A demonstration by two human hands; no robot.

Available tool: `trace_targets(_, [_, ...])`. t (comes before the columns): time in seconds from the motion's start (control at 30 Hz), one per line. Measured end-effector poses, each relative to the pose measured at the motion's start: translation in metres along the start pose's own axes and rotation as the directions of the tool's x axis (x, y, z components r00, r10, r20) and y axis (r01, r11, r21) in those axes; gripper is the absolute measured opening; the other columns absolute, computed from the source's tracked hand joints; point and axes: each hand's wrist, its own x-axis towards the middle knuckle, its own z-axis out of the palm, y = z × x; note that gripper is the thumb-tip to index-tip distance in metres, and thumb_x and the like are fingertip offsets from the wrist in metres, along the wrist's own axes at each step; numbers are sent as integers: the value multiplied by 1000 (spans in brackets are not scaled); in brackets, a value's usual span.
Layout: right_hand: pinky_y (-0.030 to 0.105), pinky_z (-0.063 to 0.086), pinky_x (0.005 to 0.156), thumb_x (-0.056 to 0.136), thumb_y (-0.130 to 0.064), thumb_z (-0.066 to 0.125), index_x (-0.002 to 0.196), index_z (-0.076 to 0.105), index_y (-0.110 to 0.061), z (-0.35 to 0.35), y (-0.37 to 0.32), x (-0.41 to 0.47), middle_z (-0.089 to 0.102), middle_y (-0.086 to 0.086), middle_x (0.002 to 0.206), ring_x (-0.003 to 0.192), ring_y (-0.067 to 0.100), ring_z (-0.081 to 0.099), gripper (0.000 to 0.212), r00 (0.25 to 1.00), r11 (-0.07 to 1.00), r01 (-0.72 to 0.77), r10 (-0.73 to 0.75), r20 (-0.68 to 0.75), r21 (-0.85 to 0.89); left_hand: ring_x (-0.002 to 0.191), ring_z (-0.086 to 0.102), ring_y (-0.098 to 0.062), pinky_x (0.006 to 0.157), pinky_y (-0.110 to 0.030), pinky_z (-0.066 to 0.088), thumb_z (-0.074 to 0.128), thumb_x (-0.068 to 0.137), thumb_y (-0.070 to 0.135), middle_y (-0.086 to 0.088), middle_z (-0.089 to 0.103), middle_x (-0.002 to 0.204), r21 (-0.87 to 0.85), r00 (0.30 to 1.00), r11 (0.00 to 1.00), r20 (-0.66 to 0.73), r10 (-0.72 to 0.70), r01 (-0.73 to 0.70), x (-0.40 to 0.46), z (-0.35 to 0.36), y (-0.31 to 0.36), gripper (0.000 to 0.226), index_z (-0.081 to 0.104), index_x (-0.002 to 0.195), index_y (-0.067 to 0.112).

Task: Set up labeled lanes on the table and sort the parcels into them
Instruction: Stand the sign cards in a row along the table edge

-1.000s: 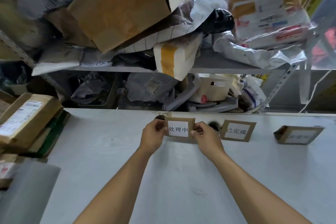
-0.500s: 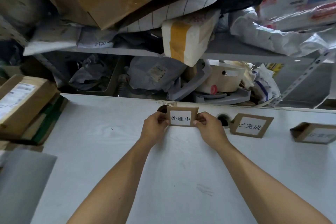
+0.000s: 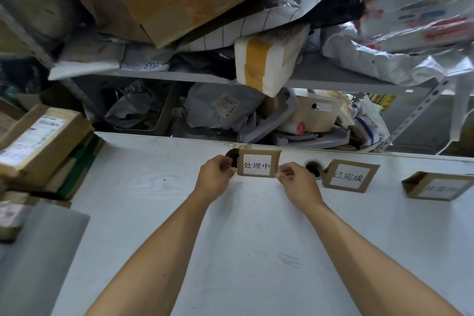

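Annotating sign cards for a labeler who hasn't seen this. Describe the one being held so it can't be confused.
On the white table, three brown cardboard sign cards stand along the far edge. The held sign card is leftmost, pinched between the left hand and right hand. Its white label reads 处理中; its neighbour reads 已完成.

A crowded storage corner behind a white table

The white table (image 3: 256, 251) has two round cable holes near its far edge. Behind it stands a grey metal shelf (image 3: 179, 75) with perforated angle braces, full of cardboard boxes, grey plastic bags and a cream basket (image 3: 318, 115). Daylight comes in from the upper right.
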Motion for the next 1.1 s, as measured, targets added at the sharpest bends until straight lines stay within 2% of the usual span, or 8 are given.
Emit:
trace_targets(0.1, [10, 38, 64, 96, -21, 63, 106, 62, -19, 0, -11, -15, 60, -15, 90, 84, 0, 58, 10, 1000, 1000, -5, 5, -30, 6, 97, 58, -11, 85, -20, 43, 64, 95, 17, 0, 68, 117, -2, 1000, 1000, -13, 8, -8, -13, -14, 2, 30, 63, 125, 14])
trace_targets(0.27, [6, 39, 63, 95, -22, 64, 104, 63, -21, 5, -41, -57, 62, -14, 91, 83, -4, 56, 9, 997, 998, 53, -50, -56, 42, 96, 61, -12, 84, -22, 45, 64, 96, 21, 6, 65, 103, 16, 996, 996, 26, 86, -87, -51, -46, 5, 23, 67, 118, 16])
trace_targets(0.43, [4, 38, 65, 95, -23, 65, 100, 63, -26, 21, -78, -116, 62, -16, 91, 85, -3, 57, 6, 991, 990, 131, -129, -33, 60, 98, 60, -10, 86, -22, 45, 63, 96, 22, 6, 66, 107, 15, 987, 988, 31, 156, -156, -100, -94, 2, 22, 67, 117, 18])
trace_targets(0.57, [6, 38, 69, 95, -27, 64, 101, 61, -32, 45, -103, -170, 60, -22, 92, 87, -9, 56, 8, 986, 985, 165, -166, 6, 46, 100, 61, -11, 89, -23, 47, 63, 97, 22, 5, 66, 109, -3, 984, 984, 14, 177, -177, -144, -141, -23, 22, 68, 117, 15])
trace_targets(0.77, [7, 40, 72, 96, -31, 64, 103, 62, -33, 105, -122, -247, 61, -21, 94, 89, -7, 58, 8, 963, 974, 227, -225, 148, 3, 94, 61, -9, 80, -19, 42, 65, 95, 23, 10, 65, 99, 19, 986, 987, -55, 159, -158, -196, -190, -95, 17, 69, 111, 18])
trace_targets(0.9, [10, 40, 77, 96, -32, 62, 112, 66, -24, 153, -122, -293, 61, -17, 97, 88, 0, 58, 18, 904, 931, 345, -296, 307, -117, 101, 64, -16, 93, -32, 52, 65, 95, 20, 3, 68, 103, -9, 992, 994, -60, 109, -110, -226, -201, -144, 16, 69, 110, 15])
trace_targets(1.03, [24, 47, 90, 98, -35, 58, 123, 64, -22, 190, -121, -318, 65, -6, 113, 95, 7, 57, 29, 830, 856, 452, -300, 470, -251, 105, 64, -18, 93, -30, 50, 63, 96, 19, -3, 71, 112, -9, 998, 999, -47, 42, -43, -244, -203, -180, 18, 68, 113, 14])
trace_targets(1.1, [27, 46, 94, 97, -37, 59, 130, 59, -23, 201, -118, -322, 61, -2, 124, 106, 12, 58, 36, 813, 818, 474, -263, 520, -326, 107, 64, -20, 93, -29, 49, 62, 96, 17, -5, 70, 113, -9, 999, 1000, -44, 11, -12, -250, -204, -195, 19, 68, 114, 12])
